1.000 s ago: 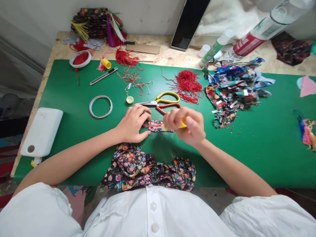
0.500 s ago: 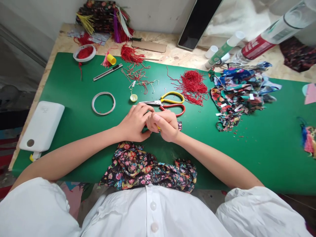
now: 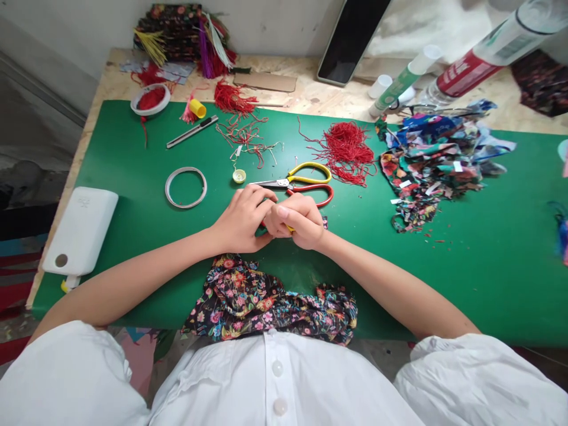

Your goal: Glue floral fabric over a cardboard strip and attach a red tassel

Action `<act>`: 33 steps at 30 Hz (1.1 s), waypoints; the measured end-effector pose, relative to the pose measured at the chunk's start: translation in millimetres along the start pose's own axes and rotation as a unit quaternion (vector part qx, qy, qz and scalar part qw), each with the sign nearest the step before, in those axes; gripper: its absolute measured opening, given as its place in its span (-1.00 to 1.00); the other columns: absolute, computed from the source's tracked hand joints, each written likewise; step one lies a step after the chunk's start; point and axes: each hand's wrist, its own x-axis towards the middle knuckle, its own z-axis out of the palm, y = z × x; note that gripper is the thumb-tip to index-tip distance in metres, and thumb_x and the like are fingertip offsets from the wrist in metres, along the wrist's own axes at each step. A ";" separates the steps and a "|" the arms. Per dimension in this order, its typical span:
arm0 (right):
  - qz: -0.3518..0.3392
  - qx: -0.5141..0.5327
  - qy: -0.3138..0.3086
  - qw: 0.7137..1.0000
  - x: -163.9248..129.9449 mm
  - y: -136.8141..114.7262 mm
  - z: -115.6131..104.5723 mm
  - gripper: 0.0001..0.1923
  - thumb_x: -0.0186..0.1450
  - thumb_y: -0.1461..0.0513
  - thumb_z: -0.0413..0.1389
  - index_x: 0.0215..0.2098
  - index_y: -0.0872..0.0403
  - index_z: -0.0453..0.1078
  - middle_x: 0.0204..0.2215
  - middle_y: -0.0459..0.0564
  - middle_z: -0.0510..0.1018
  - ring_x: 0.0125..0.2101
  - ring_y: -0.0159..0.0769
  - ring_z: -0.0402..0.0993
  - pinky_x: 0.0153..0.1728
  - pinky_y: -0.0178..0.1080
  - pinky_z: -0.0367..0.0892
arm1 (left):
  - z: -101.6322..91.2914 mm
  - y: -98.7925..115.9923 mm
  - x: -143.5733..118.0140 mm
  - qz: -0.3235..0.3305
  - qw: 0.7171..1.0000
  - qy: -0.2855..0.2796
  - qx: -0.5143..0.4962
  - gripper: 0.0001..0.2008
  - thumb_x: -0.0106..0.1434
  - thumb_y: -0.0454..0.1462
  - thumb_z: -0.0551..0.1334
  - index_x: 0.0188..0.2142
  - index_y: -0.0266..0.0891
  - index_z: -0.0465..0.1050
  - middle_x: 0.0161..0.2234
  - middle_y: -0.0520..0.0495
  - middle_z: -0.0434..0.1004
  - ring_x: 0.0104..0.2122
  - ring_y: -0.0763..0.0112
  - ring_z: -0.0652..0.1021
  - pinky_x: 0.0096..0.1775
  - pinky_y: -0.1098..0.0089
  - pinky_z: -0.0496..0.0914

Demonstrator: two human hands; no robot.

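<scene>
My right hand (image 3: 299, 222) is closed in a fist over the green mat, around something with a small yellow part showing below the fingers; the rest of it is hidden. My left hand (image 3: 242, 219) presses against that fist, its fingers curled and its thumb below. A bit of red shows between the hands, and what the left fingers hold cannot be made out. Just beyond lie scissors (image 3: 306, 174) with one yellow and one red handle. A scrap of patterned cloth peeks out beside my right wrist. Black floral fabric (image 3: 266, 305) lies bunched at the near edge.
Red cord (image 3: 348, 151) and cloth scraps (image 3: 444, 157) lie on the right. To the left are a tape roll (image 3: 186, 187), a utility knife (image 3: 193, 131) and a white power bank (image 3: 82, 231). A phone (image 3: 350, 44) leans at the back beside a bottle (image 3: 474, 68).
The view has shifted slightly, moving the table's things a little in the picture. Both hands keep almost the same pose and place.
</scene>
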 end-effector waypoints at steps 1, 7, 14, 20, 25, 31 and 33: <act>0.002 0.000 -0.005 1.000 -0.4 -1.4 -0.7 -0.47 0.43 0.14 0.02 -0.68 0.07 0.07 -0.74 -0.19 0.16 -0.70 -0.53 0.04 -0.65 -0.38 0.02 | 0.2 -0.1 0.0 0.002 1.000 0.001 0.002 -0.63 0.17 -0.18 0.24 -0.05 -0.27 0.34 0.05 -0.27 0.40 0.06 0.00 0.32 0.01 0.03 0.27; 0.028 0.020 -0.033 0.999 -2.1 -6.2 -4.7 -0.47 0.43 0.16 0.03 -0.69 0.09 0.11 -0.75 -0.19 0.16 -0.70 -0.53 0.07 -0.65 -0.39 0.05 | -0.4 -0.4 0.1 0.009 1.000 -0.004 0.008 -0.64 0.16 -0.17 0.23 -0.07 -0.25 0.37 0.05 -0.25 0.40 0.07 0.01 0.31 0.02 0.05 0.26; 0.072 0.133 -0.060 0.987 2.1 -7.3 -16.9 -0.49 0.41 0.16 0.05 -0.68 0.08 0.11 -0.78 -0.22 0.14 -0.76 -0.53 0.04 -0.71 -0.40 0.05 | 0.3 -1.6 -0.2 0.006 1.000 -0.009 0.017 -0.63 0.19 -0.13 0.22 -0.04 -0.24 0.37 0.09 -0.26 0.38 0.09 -0.02 0.29 0.03 0.02 0.25; 0.074 0.182 -0.035 0.980 10.2 -23.3 -23.0 -0.50 0.35 0.12 0.13 -0.69 0.09 0.16 -0.80 -0.20 0.15 -0.76 -0.52 0.00 -0.71 -0.39 0.03 | -1.8 -1.3 0.1 -0.004 0.999 -0.026 0.020 -0.67 0.22 -0.10 0.21 -0.09 -0.23 0.39 0.10 -0.26 0.36 0.11 -0.03 0.27 0.08 0.00 0.21; -0.003 0.116 0.049 0.992 12.1 -18.0 -20.0 -0.51 0.33 0.13 0.14 -0.70 0.11 0.20 -0.77 -0.16 0.21 -0.73 -0.51 0.08 -0.67 -0.38 0.08 | -3.1 -0.1 0.9 -0.013 1.000 -0.027 0.006 -0.63 0.21 -0.09 0.20 -0.07 -0.27 0.34 0.07 -0.28 0.37 0.09 -0.01 0.28 0.06 0.03 0.23; -0.031 0.074 0.062 0.995 9.5 -3.1 -17.6 -0.50 0.35 0.08 0.11 -0.68 0.10 0.20 -0.76 -0.17 0.20 -0.70 -0.48 0.13 -0.62 -0.37 0.13 | -2.7 1.2 1.7 -0.024 1.000 -0.013 0.005 -0.54 0.17 -0.14 0.22 0.02 -0.29 0.24 0.06 -0.30 0.37 0.07 -0.02 0.31 0.04 0.04 0.25; -0.031 0.065 0.049 0.996 8.4 -0.7 -16.9 -0.50 0.37 0.07 0.09 -0.67 0.10 0.21 -0.74 -0.15 0.23 -0.68 -0.46 0.15 -0.60 -0.36 0.14 | -2.7 1.5 1.8 -0.024 1.000 -0.011 0.008 -0.53 0.16 -0.16 0.22 0.03 -0.30 0.24 0.05 -0.31 0.37 0.07 -0.02 0.31 0.04 0.04 0.26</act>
